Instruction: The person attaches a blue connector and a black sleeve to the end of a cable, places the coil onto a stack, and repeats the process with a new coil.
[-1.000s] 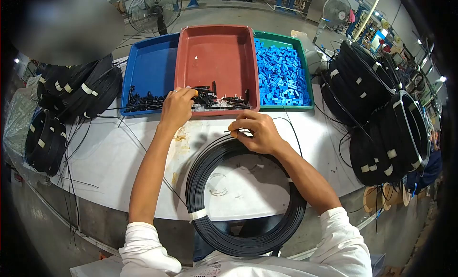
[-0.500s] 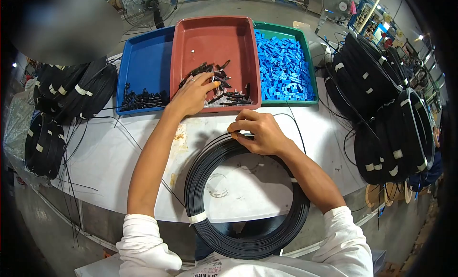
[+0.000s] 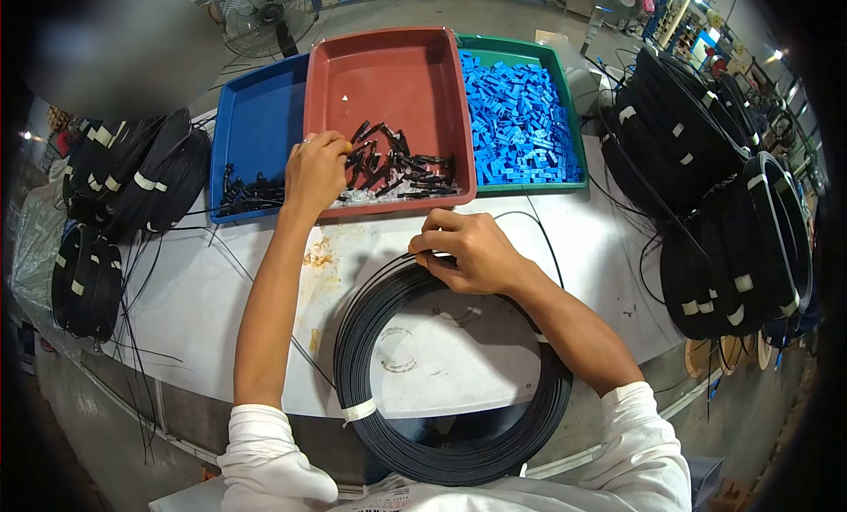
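My left hand (image 3: 316, 172) is over the left wall of the red tray (image 3: 388, 80), its fingers curled together at the edge of a loose pile of small black parts (image 3: 388, 162). Whatever those fingers may hold is hidden. My right hand (image 3: 472, 252) pinches black cable at the top of a large coil (image 3: 357, 353), thumb and fingers closed round it. White tape (image 3: 360, 411) binds the coil, which lies partly on the table and overhangs its front edge towards my body.
Left of the red tray stands a blue tray (image 3: 265, 102) with black parts. A green tray (image 3: 572, 97) on the right holds many blue pieces (image 3: 516, 124). More taped cable coils sit at left (image 3: 163, 172) and right (image 3: 679, 146), with loose cable ends trailing.
My left hand has drawn back leftward from the pile to the red tray's left side, and its fingers have curled in. The black parts lie more spread out. My right hand keeps its pinch.
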### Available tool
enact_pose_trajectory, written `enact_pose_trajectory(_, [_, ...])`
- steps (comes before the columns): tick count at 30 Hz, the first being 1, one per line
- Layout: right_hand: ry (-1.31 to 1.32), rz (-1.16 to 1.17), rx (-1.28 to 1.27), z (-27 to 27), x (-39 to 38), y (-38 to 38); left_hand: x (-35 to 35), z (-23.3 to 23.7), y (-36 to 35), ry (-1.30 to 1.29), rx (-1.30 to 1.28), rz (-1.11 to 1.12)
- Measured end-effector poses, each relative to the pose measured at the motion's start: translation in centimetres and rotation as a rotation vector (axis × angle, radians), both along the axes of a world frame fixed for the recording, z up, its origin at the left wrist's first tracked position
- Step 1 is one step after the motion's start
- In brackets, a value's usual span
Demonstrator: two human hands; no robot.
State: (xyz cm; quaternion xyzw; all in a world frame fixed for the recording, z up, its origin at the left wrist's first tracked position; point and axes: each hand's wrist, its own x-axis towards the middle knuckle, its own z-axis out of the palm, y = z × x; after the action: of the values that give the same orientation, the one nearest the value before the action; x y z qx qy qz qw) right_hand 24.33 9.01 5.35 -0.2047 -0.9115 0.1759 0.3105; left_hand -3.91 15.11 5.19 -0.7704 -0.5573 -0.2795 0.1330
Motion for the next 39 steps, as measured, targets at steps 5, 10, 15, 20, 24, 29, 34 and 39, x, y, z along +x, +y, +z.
enact_pose_trajectory(5, [-0.010, 0.009, 0.028, 0.2, -0.3, 0.0, 2.4, -0.1, -0.1, -0.124, -0.188, -0.183])
enact_pose_trajectory(10, [0.019, -0.016, 0.041, 0.1, -0.2, 0.0, 4.0, -1.3, 0.7, -0.089, -0.254, -0.140])
enact_pose_trajectory(15, [0.012, -0.020, 0.033, 0.1, -0.1, 0.2, 4.7, -1.3, 1.3, -0.133, -0.273, -0.020])
enact_pose_trajectory(20, [0.020, -0.005, 0.016, 0.2, -0.1, 0.2, 5.4, -1.8, 2.1, -0.149, -0.210, 0.178])
enact_pose_trajectory(24, [-0.003, -0.009, 0.028, 0.2, 0.0, 0.1, 6.3, -2.1, 2.6, -0.235, -0.170, 0.262])
enact_pose_trajectory(29, [-0.010, 0.003, 0.052, 0.1, -0.2, -0.2, 6.0, -2.7, 3.0, -0.220, -0.109, 0.227])
enact_pose_trajectory(34, [0.029, -0.077, 0.078, -0.1, -0.4, -0.2, 5.3, -1.7, 1.6, -0.709, -0.171, 0.021])
enact_pose_trajectory(39, [0.090, -0.165, 0.054, -0.5, -0.6, 0.2, 4.4, -0.5, -2.4, -1.090, -0.332, -0.317])
